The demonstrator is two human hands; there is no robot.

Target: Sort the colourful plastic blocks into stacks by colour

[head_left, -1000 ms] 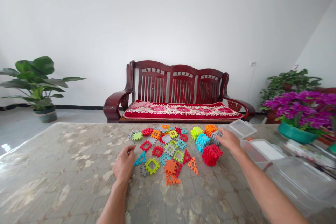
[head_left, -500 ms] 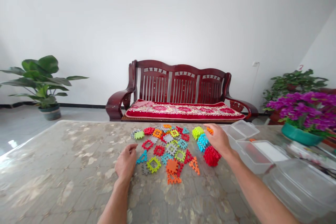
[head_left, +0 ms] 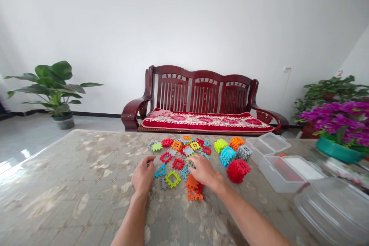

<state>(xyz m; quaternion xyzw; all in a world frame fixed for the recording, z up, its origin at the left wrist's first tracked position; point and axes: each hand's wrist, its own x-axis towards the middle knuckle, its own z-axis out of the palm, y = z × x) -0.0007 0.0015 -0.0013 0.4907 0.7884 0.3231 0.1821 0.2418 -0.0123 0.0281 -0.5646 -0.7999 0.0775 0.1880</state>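
My left hand (head_left: 143,175) rests on the table at the left of the loose pieces, its fingers curled in and nothing visible in them. Closest to it lies a blue triangular interlocking piece (head_left: 160,170), with a lime square frame piece (head_left: 173,179) just beyond. My right hand (head_left: 203,170) reaches over the right part of the spread, thumb and fingers apart at a grey interlocking piece (head_left: 190,163) that they partly cover. Below that hand lie orange pieces (head_left: 192,181). Sorted stacks stand at the right: lime (head_left: 221,145), orange (head_left: 237,143), blue (head_left: 228,156), grey (head_left: 244,152) and red (head_left: 238,170).
Clear plastic boxes (head_left: 284,175) with raised lids stand right of the stacks, and a large clear lid (head_left: 331,203) lies nearer. A teal pot of purple flowers (head_left: 340,149) is at the far right. Behind the table (head_left: 86,184) stands a wooden bench (head_left: 204,92).
My right hand has moved left from the stacks to the loose pieces, uncovering the orange and grey stacks. My left hand stays beside the pieces. The view has shifted slightly.
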